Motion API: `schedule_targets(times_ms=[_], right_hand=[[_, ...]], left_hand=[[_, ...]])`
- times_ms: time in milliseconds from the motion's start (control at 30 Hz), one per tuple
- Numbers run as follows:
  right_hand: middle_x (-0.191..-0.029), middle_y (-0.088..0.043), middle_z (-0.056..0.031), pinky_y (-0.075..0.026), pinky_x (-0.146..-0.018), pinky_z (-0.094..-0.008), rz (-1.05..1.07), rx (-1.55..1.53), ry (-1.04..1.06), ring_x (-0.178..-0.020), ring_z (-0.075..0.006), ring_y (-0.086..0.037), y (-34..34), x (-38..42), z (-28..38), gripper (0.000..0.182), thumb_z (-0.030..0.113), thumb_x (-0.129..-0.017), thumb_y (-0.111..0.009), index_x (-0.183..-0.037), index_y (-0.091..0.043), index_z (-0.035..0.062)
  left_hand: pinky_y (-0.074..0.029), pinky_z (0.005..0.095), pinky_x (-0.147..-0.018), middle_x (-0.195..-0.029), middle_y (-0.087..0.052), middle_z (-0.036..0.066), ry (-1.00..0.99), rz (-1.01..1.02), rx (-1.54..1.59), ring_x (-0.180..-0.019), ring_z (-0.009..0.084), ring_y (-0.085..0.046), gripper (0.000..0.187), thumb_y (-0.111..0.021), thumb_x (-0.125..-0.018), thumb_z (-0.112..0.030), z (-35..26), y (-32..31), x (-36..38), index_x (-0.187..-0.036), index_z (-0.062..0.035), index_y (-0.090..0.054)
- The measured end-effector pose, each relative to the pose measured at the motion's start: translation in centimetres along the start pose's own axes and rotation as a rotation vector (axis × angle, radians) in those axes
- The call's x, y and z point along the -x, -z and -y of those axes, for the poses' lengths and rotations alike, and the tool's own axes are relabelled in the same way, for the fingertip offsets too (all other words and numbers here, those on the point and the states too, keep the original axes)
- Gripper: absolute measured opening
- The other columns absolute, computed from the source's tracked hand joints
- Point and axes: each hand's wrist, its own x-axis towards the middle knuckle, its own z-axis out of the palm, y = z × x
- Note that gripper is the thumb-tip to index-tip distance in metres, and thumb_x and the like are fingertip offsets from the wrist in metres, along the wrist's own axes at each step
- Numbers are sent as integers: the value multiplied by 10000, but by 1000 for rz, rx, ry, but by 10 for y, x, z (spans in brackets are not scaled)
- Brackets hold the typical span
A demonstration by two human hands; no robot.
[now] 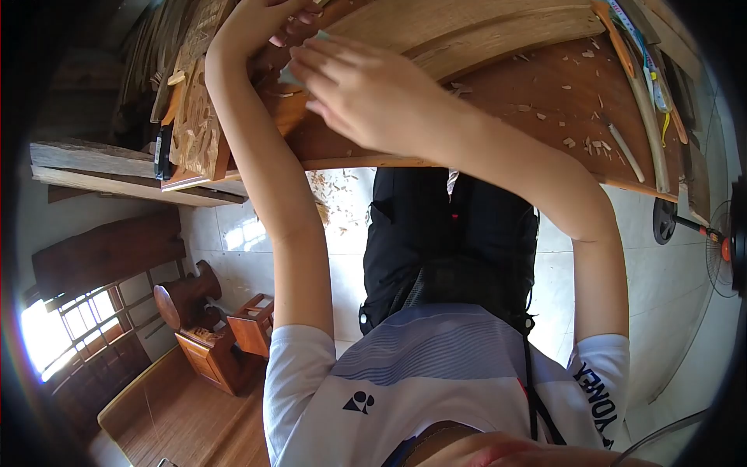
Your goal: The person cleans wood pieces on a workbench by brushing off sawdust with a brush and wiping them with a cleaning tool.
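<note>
My left hand point(261, 22) is at the top edge, partly cut off by the frame. Its visible fingers are curled, and what they grip is hidden. Just to the right and lower, my right hand point(350, 89) presses a thin pale grey-green sheet point(289, 75) under its fingers, which look slightly blurred. The sheet's edges show beyond the fingertips, against the brown wooden worktable point(513, 117). Beyond the right hand lies a large curved wooden board point(482, 35).
A carved wood block point(200, 136) stands at the table's left edge. To the right lie a thin-handled tool point(622, 148), a long wooden stick point(647, 117) and a measuring tape point(634, 31). Wood shavings point(595, 148) dot the table. A fan point(724, 249) stands at far right.
</note>
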Motion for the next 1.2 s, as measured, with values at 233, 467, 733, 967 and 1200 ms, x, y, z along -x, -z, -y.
schedule_targets(times_ms=[233, 467, 733, 967, 1200], right_hand=[[-1307, -597, -303, -468, -1087, -478, 200, 180, -374, -1229, -405, -595, 36, 12, -57, 411, 200, -1060, -463, -1289, -571, -124], [-1404, -540, -359, -327, -1242, -459, 245, 32, -160, -1390, -419, -496, 42, 2, -45, 500, 237, -1098, -394, -1355, -518, -173], [-1317, -618, -222, -480, -1055, -424, 100, 54, -329, -1222, -330, -608, 24, 20, -64, 418, 253, -1040, -498, -1296, -599, -61], [-1369, -641, -175, -402, -1177, -419, -16, -50, -126, -1317, -298, -585, -2, 15, -38, 389, 257, -1021, -584, -1297, -640, -12], [-1498, -467, -329, -303, -1250, -455, 197, 136, -283, -1442, -402, -437, 26, 13, -63, 533, 275, -1113, -333, -1433, -465, -130]], left_hand=[[-514, 251, -919, -1105, -735, 37, -96, 187, 40, -1018, 123, -676, 418, -728, -955, -346, -28, -9, 31, -1270, -71, -716], [-488, 301, -1000, -1193, -708, 87, -67, 138, 24, -1143, 152, -632, 586, -845, -843, -230, -42, -29, 50, -1360, -37, -649], [-324, 410, -1207, -1566, -438, 163, -373, -440, 174, -1435, 274, -427, 1099, -928, -695, -294, -24, -129, 126, -1579, -24, -334], [-343, 428, -1202, -1561, -426, 167, -436, -378, 89, -1425, 280, -432, 1357, -1021, -484, -356, -15, -122, 122, -1583, -11, -304], [-417, 430, -1136, -1420, -484, 164, -379, -383, -23, -1332, 313, -494, 1283, -1023, -466, -311, -32, -118, 121, -1533, -32, -366]])
